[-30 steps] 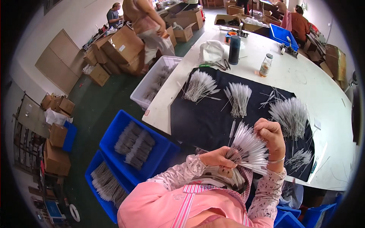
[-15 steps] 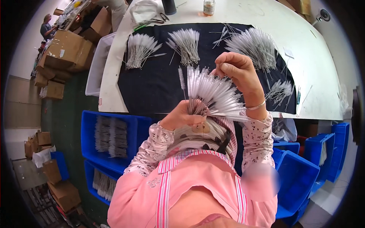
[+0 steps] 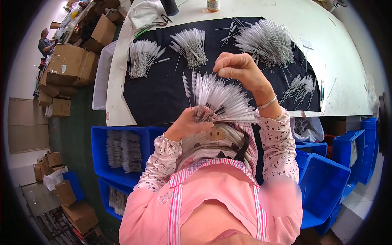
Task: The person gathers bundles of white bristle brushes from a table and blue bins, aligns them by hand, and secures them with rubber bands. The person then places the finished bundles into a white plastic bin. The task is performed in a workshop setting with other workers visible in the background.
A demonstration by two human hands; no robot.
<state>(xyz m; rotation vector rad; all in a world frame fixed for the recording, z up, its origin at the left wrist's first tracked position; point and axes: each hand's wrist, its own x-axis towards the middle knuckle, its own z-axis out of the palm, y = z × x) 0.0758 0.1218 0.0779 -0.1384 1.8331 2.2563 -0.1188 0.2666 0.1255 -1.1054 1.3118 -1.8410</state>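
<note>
My left hand (image 3: 185, 122) is closed round the thin wire ends of a bunch of straw brushes (image 3: 224, 97). Their white bristle heads fan up and to the right, with one brush standing apart on the left. My right hand (image 3: 243, 72) is at the upper tips of the fan, thumb and forefinger pinched together; whatever lies between them is too small to make out. Beyond my hands, a black cloth (image 3: 157, 96) bears more brushes: a left pile (image 3: 143, 55), a middle pile (image 3: 192, 45), a large right pile (image 3: 267, 43) and a small loose group (image 3: 301, 90).
The white table (image 3: 347, 77) also holds a small bottle (image 3: 212, 5), a dark cylinder (image 3: 169, 6) and a white cloth bag (image 3: 143, 15). Blue bins with brushes (image 3: 122, 151) stand at left; another blue bin (image 3: 324, 192) is at right. Cardboard boxes (image 3: 65, 63) are stacked far left.
My right hand has moved left along the brush tips. My left hand and the bunch sit slightly further left in the picture, and the whole view has shifted a little.
</note>
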